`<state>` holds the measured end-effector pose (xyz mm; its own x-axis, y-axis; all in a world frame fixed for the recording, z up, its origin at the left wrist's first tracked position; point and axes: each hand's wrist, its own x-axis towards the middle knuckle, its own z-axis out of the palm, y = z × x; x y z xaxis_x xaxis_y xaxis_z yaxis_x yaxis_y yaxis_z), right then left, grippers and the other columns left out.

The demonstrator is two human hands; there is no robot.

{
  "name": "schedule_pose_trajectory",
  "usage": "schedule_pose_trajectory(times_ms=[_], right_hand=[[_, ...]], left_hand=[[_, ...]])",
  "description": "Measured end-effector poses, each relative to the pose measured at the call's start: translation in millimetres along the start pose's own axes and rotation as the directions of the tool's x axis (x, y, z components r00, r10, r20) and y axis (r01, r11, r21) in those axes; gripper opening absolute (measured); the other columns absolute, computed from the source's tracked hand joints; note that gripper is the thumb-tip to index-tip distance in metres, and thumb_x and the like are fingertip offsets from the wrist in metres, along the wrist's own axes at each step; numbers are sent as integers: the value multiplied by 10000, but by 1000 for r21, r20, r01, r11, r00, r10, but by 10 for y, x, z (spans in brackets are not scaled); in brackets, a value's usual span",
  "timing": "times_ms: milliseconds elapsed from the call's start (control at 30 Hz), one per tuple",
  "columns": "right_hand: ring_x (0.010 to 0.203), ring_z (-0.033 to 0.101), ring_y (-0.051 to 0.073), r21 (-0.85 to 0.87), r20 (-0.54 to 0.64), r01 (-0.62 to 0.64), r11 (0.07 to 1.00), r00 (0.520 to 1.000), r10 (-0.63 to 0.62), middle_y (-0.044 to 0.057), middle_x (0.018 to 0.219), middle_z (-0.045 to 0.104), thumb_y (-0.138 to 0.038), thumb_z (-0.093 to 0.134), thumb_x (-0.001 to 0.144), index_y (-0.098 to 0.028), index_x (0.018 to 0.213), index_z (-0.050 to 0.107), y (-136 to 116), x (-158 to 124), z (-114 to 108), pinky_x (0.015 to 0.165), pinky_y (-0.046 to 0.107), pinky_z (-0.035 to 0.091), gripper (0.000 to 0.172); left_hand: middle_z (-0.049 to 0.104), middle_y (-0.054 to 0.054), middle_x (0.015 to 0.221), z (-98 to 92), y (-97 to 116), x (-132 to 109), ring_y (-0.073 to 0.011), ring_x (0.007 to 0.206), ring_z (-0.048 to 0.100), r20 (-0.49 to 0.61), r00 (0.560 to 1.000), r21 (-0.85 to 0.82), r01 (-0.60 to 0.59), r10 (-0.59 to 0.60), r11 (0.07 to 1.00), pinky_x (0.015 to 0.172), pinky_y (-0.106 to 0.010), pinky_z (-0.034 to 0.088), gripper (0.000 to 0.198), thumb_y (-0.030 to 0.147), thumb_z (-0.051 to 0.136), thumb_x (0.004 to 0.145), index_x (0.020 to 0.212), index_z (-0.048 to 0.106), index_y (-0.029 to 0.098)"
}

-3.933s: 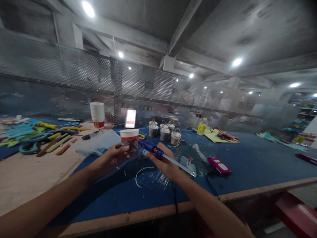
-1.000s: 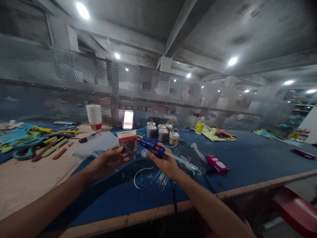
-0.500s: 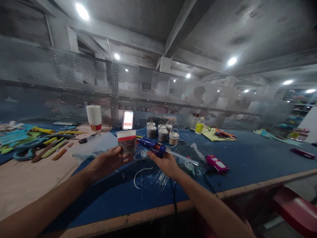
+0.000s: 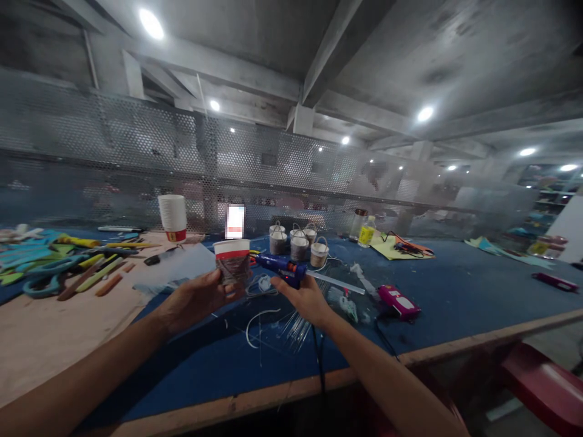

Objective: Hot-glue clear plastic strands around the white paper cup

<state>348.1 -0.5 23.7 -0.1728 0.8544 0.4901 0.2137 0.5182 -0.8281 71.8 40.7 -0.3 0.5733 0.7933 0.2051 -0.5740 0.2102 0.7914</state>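
Observation:
My left hand (image 4: 200, 297) grips a paper cup (image 4: 232, 262) from its left side and below. The cup stands upright, with a white and red upper band and brownish cord-like wrapping lower down. In my right hand (image 4: 307, 298) is a blue hot glue gun (image 4: 280, 267), a clear glue stick (image 4: 339, 283) poking out of its back. Its nozzle points left at the cup's right side; whether it touches cannot be made out. Just behind the gun stand several small cord-wrapped cups with handles (image 4: 299, 247).
A stack of paper cups (image 4: 172, 215) and a lit phone (image 4: 235, 221) stand at the back. Scissors (image 4: 45, 279) and coloured strips lie left. A magenta device (image 4: 399, 302), a yellow-labelled bottle (image 4: 367, 232) and coloured paper (image 4: 396, 247) are to the right. Thin clear sticks (image 4: 298, 331) lie in front.
Almost nothing differs. Both hands keep their hold, and the cup and glue gun have shifted only very slightly.

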Motion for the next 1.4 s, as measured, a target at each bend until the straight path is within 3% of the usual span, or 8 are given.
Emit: schedule_pose_trajectory(times_ms=[200, 367, 467, 600, 733, 933, 1300, 1400], right_hand=[[982, 737, 283, -18, -36, -32, 999, 999, 32, 56, 981, 810, -630, 773, 884, -229, 1091, 817, 59, 3, -2, 877, 381, 616, 454], [637, 609, 186, -6, -34, -93, 996, 995, 93, 0, 643, 659, -664, 776, 871, -205, 842, 758, 164, 63, -23, 654, 321, 542, 461], [569, 589, 180, -77, -39, -107, 991, 994, 105, 9, 666, 676, -682, 714, 917, -206, 909, 761, 202, 81, -109, 606, 329, 524, 479], [831, 734, 268, -340, -112, -98, 935, 992, 63, 89, 956, 793, -516, 731, 959, -204, 1138, 754, 249, 6, -312, 782, 375, 562, 360], [1155, 748, 342, -738, -125, -191, 647, 981, 146, 198, 1294, 754, -317, 676, 1006, -149, 1392, 631, 329, -148, -487, 957, 403, 524, 423], [1349, 656, 341, -886, -119, -234, 401, 949, 291, 219, 1459, 653, -255, 576, 1020, -101, 1438, 595, 465, -314, -543, 1096, 416, 471, 447], [1324, 621, 388, -938, -116, -189, 291, 961, 252, 226, 1390, 668, -279, 578, 1003, -119, 1403, 659, 513, -397, -535, 1104, 534, 458, 438], [1374, 583, 403, -909, -117, -162, 383, 983, 139, 232, 1422, 648, -218, 613, 974, -120, 1395, 665, 368, -328, -483, 1150, 571, 434, 436]], left_hand=[[823, -99, 1344, -29, -1, 14, -262, 1145, 750, -14, 1000, -1, 2, -2, 1000, 1072, -386, 533, 353, 304, 738, 990, 1330, 811, 247], [848, -107, 1263, -41, 25, 42, -263, 1076, 771, -12, 1000, -7, -25, 25, 1000, 1027, -386, 564, 284, 300, 758, 970, 1232, 834, 220], [863, -87, 1209, -17, 55, 43, -255, 1043, 776, -52, 997, 2, -51, 51, 999, 1002, -377, 569, 236, 264, 763, 968, 1187, 840, 224], [872, -88, 1166, 29, 79, 23, -242, 1022, 784, -144, 988, 34, -42, 46, 999, 974, -358, 584, 175, 221, 752, 988, 1133, 846, 192], [874, -97, 1155, 53, 64, 37, -229, 1033, 799, -205, 977, 38, -50, 57, 998, 953, -334, 618, 190, 159, 766, 970, 1146, 836, 160], [877, -113, 1085, 85, 16, 94, -220, 960, 812, -246, 962, 105, -91, 115, 990, 885, -306, 660, 194, 70, 778, 905, 1080, 836, 132], [873, -109, 1056, 137, -23, 105, -199, 866, 819, -292, 943, 221, -92, 156, 971, 824, -279, 670, 283, 53, 910, 781, 1033, 828, 152], [872, -118, 1094, 131, -39, 111, -208, 910, 816, -284, 942, 248, -109, 179, 963, 866, -293, 667, 311, 115, 958, 754, 1041, 843, 150]])
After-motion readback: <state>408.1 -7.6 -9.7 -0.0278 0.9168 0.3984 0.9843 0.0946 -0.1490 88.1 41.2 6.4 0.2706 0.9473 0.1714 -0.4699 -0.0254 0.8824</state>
